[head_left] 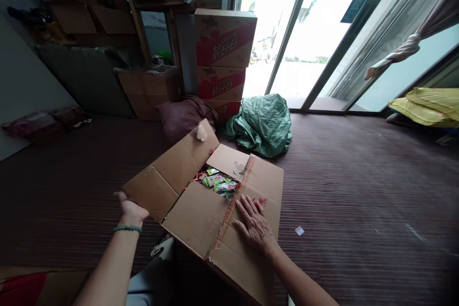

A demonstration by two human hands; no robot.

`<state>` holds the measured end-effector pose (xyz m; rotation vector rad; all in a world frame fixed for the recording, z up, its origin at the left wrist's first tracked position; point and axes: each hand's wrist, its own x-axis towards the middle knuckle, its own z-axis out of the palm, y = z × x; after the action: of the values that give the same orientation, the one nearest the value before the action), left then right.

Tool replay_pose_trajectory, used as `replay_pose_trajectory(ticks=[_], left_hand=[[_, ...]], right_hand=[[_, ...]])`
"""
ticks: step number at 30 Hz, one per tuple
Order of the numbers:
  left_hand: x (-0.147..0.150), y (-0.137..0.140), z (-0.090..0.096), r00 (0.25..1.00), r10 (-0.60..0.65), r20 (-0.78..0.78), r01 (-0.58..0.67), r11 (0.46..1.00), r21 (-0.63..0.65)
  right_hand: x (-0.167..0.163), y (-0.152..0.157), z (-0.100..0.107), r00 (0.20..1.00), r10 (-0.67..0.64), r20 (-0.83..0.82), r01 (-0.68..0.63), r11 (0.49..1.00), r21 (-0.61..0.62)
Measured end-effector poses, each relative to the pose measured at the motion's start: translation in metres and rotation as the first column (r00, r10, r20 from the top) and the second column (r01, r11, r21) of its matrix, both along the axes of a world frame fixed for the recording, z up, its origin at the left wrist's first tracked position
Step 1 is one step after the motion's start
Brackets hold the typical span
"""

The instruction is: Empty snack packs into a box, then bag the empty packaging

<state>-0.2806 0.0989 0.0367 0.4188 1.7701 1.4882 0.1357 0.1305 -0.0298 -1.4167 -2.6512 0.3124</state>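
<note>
A cardboard box (201, 217) stands in front of me, tilted in view, with its top flaps partly spread. Through the gap between them, several small green and pink packets (218, 182) show inside. My left hand (132, 210), a bead bracelet on its wrist, touches the lower corner of the raised left flap (168, 172); its visible fingers are apart and some are hidden. Flat on the folded-down right flap (267, 177) lies my right hand (254, 224), fingers stretched out, beside red tape and print.
Behind the box sit a green sack (265, 122), a dark red sack (186, 114) and stacked red-printed cartons (225, 40). Sliding glass doors (287, 33) stand beyond. A small white paper piece (300, 231) lies on the ribbed floor; yellow sheeting (426, 105) is at right.
</note>
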Motion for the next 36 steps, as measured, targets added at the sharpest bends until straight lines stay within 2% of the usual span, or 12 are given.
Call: replay_pose_trajectory(ticks=[2,3,5,7,9,10,13,17,21,26,33,36], left_hand=[[0.020,-0.005,0.022,0.934,-0.266,0.238,0.259,0.964,0.058],[0.036,-0.009,0.026,0.887,-0.411,0.209,0.407,0.911,0.064],[0.076,-0.016,0.018,0.784,-0.603,-0.147,0.595,0.798,-0.095],[0.119,-0.025,-0.008,0.491,-0.692,-0.529,0.541,0.718,-0.438],[0.152,-0.036,-0.037,0.347,-0.703,-0.620,0.450,0.705,-0.548],[0.164,-0.041,-0.049,0.225,-0.699,-0.679,0.393,0.703,-0.593],[0.182,-0.053,-0.066,0.016,-0.686,-0.727,0.278,0.702,-0.656],[0.193,-0.051,-0.058,0.036,-0.730,-0.682,0.219,0.672,-0.707],[0.215,-0.048,-0.054,0.110,-0.709,-0.696,0.095,0.705,-0.703],[0.226,-0.052,-0.058,0.028,-0.652,-0.758,0.053,0.758,-0.650],[0.219,-0.056,-0.080,-0.078,-0.598,-0.798,-0.025,0.801,-0.598],[0.213,-0.063,-0.096,-0.130,-0.532,-0.837,-0.004,0.844,-0.536]], right_hand=[[-0.001,0.000,0.001,1.000,-0.003,-0.006,0.004,1.000,0.002],[-0.001,0.000,0.001,1.000,-0.004,-0.010,0.004,1.000,0.004],[-0.001,-0.001,0.001,1.000,-0.009,-0.020,0.009,1.000,0.012],[-0.002,-0.002,-0.001,0.999,-0.026,-0.031,0.027,0.999,0.030],[-0.002,-0.002,-0.004,0.998,-0.044,-0.041,0.046,0.998,0.050],[-0.002,-0.002,-0.006,0.998,-0.050,-0.047,0.053,0.997,0.061],[-0.002,-0.001,-0.009,0.996,-0.062,-0.070,0.068,0.994,0.089],[-0.004,0.000,-0.009,0.992,-0.079,-0.095,0.088,0.992,0.090],[-0.005,-0.003,-0.006,0.992,-0.068,-0.105,0.076,0.994,0.078],[-0.006,0.013,-0.003,0.991,-0.088,-0.099,0.093,0.995,0.044],[-0.009,0.143,0.000,0.928,-0.351,-0.123,0.363,0.928,0.086],[-0.016,0.209,0.010,0.934,-0.344,-0.096,0.355,0.924,0.143]])
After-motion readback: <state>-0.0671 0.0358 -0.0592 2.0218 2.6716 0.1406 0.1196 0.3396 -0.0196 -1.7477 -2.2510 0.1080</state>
